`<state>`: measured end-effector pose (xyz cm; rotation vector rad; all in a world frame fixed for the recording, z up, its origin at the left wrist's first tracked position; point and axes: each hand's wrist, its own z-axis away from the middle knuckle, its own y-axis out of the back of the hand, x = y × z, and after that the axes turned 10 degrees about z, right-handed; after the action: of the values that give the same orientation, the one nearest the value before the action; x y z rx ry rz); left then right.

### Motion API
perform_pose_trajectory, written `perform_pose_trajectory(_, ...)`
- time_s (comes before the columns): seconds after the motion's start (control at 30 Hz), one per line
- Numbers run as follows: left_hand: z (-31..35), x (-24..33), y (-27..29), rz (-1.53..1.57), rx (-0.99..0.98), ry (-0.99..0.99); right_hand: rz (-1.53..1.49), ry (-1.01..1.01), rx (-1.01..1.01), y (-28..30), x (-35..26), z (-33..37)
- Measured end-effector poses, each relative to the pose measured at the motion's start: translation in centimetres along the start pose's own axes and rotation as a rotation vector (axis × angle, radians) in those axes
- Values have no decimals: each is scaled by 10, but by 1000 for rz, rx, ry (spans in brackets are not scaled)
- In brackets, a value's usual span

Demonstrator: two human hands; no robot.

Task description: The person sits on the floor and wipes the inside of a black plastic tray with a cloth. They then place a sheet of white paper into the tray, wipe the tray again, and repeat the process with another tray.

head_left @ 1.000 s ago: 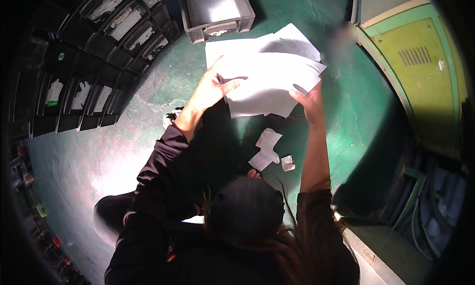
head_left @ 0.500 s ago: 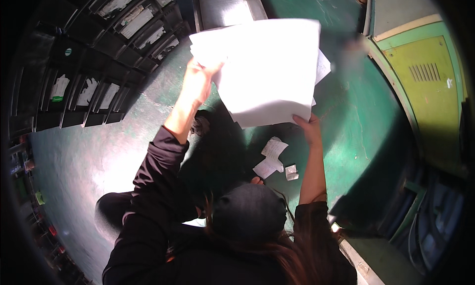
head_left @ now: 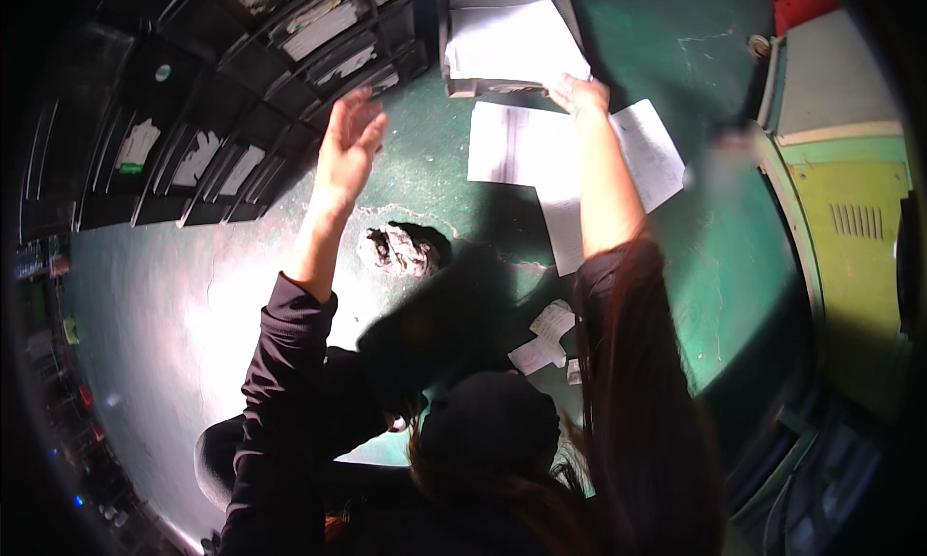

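Observation:
My left hand (head_left: pixel 352 150) is raised above the floor with its fingers apart and nothing in it. At the top, white paper sheets (head_left: pixel 512 39) lie slightly askew in a dark open tray (head_left: pixel 446 49). My right hand (head_left: pixel 582 94) is at the sheets' near right corner, its fingers closed on the edge. Below that forearm, more loose papers (head_left: pixel 507 145) are spread on the green floor, one of them printed (head_left: pixel 652 155). The forearm partly covers them.
Black drawer bins (head_left: pixel 126 121) with torn labels stand along the left. A crumpled pale bundle (head_left: pixel 401 252) lies on the floor (head_left: pixel 241 305), and small paper slips (head_left: pixel 546 339) lie nearer me. A yellow-green cabinet (head_left: pixel 855 256) stands at right, with a red object (head_left: pixel 801 3) beyond it.
The white sheets that both hands held up have moved forward into the tray. My left hand has let go of them and opened. Papers on the floor and the crumpled bundle now show.

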<state>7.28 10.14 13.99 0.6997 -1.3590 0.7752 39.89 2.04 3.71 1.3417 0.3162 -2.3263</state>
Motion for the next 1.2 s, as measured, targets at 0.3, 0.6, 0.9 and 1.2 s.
perform_pose_trajectory(0.3,49,-89,29,-195,-4,144,921,74,190,142,54,-46)
perform_pose_trajectory(0.6,30,-179,-52,-538,-303,-9,1486,14,136,212,130,17)
perform_pose_trajectory(0.9,-88,-202,-109,-636,-12,57,1612,92,328,250,140,82)
perform_pose_trajectory(1.2,-136,-215,-134,-699,315,360,1415,-20,191,266,168,99)
